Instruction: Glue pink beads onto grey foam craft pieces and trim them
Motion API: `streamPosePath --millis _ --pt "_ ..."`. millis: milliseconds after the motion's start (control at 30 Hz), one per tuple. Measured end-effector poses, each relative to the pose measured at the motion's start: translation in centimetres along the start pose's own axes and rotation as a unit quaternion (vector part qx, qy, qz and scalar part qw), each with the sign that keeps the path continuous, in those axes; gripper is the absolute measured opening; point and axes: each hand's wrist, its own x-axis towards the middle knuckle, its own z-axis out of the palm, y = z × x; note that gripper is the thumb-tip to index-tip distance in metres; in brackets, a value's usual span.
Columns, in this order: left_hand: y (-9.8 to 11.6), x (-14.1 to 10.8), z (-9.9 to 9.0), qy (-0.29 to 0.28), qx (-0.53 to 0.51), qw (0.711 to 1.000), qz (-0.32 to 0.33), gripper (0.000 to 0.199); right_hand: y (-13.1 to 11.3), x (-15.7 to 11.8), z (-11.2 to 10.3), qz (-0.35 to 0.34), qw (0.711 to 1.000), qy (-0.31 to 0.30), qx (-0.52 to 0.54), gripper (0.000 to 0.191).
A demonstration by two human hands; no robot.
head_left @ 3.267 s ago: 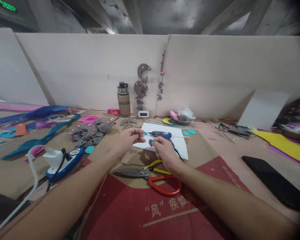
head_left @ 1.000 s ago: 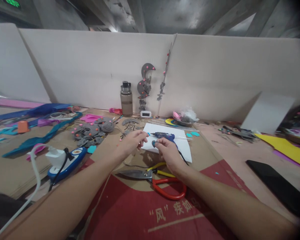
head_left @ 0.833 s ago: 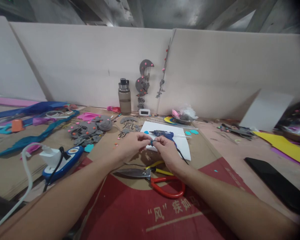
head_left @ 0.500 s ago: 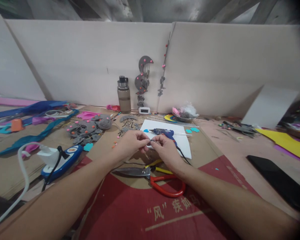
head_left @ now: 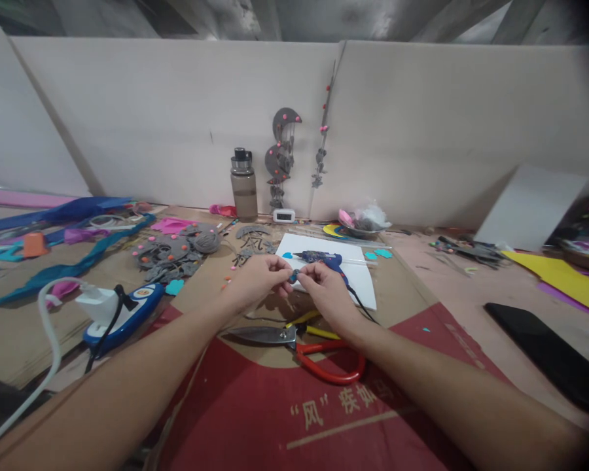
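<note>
- The left hand [head_left: 256, 281], apart a second ago, now meets the right hand [head_left: 330, 292], making the work two-handed.
- Both seem to pinch the small blue piece [head_left: 293, 277] between them.
- The glue gun [head_left: 322, 258] lies just beyond the right hand.

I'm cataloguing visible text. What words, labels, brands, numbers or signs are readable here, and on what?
“风” 疾如: red-printed cardboard; next character partly hidden by the right forearm.
Pale print along the cardboard's right side: too blurred.
Small white display: too small to read.
Power strip label: too small to read.
</note>
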Motion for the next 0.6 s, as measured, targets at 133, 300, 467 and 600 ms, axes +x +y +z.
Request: streamPosePath --millis 133,300,467,600 --pt "0.04 0.00 -0.30 -0.061 -0.093 0.993 -0.035 0.015 -0.07 0.00 0.00 0.006 1.000 0.010 -0.001 0.017" --pt "0.33 -0.02 -0.45 -0.070 -0.169 0.982 -0.054 0.021 -0.40 -0.06 -0.12 0.013 1.000 0.015 -0.012 0.013" --pt "0.05 0.02 -0.42 -0.070 -0.095 0.992 -0.045 0.023 -0.66 -0.17 -0.15 0.020 0.999 0.011 -0.032 0.014" --pt "0.22 -0.36 0.07 -0.035 -0.043 0.998 0.003 0.013 -0.74 -0.30 -0.11 0.013 0.999 0.004 -0.046 0.014"
